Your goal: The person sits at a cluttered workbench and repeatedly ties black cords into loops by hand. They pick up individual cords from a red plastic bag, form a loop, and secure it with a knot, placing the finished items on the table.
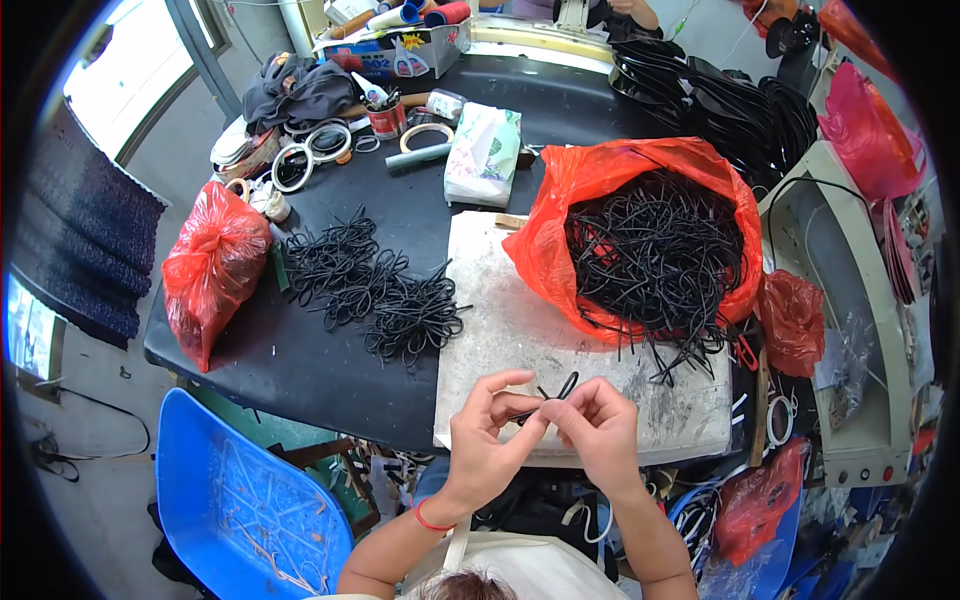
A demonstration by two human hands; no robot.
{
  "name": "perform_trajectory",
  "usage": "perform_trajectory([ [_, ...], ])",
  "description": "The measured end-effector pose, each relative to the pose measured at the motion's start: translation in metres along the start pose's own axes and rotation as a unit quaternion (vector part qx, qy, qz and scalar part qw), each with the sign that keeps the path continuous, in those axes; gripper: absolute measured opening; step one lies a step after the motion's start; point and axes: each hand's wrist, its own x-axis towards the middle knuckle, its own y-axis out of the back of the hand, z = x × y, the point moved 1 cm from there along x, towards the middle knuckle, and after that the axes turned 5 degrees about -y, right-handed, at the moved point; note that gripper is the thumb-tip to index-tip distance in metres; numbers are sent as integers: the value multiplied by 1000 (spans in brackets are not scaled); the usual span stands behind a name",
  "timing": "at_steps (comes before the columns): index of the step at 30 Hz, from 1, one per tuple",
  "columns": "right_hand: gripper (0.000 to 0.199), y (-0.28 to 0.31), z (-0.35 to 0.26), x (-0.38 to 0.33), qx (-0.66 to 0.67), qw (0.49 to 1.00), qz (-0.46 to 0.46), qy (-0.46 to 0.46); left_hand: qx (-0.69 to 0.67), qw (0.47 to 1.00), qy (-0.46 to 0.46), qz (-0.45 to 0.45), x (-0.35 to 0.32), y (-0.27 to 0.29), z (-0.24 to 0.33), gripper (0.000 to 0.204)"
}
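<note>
Both my hands meet over the near edge of a stained white board (480, 290). Between them is a thin black cord (569, 385), bent into a small loop that sticks up above the fingertips. My left hand (492, 430) pinches it with thumb and forefinger, the other fingers curled. My right hand (596, 428) pinches the cord close by, thumb tips nearly touching. Beyond them a red plastic bag (545, 200) lies open, full of loose black cords (655, 250). Several looped cord bundles (375, 285) lie in a pile left of the board.
A tied red bag (215, 260) sits at the table's left edge. Behind are a tissue pack (484, 155), tape rolls (427, 138) and a box of rolls (410, 55). A blue bin (250, 490) stands below left; a grey machine (850, 300) is at right. Another person's hand (635, 12) shows far back.
</note>
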Motion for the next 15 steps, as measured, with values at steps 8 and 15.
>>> perform_trajectory([
  [8, 12, 10, 3, 9, -98, 985, -46, 133, 199, 966, -3, -164, 5, 4, 18, 47],
  [15, 15, 3, 10, 5, 93, 995, -33, -12, 122, 963, 102, -216, 10, 10, 16, 50],
])
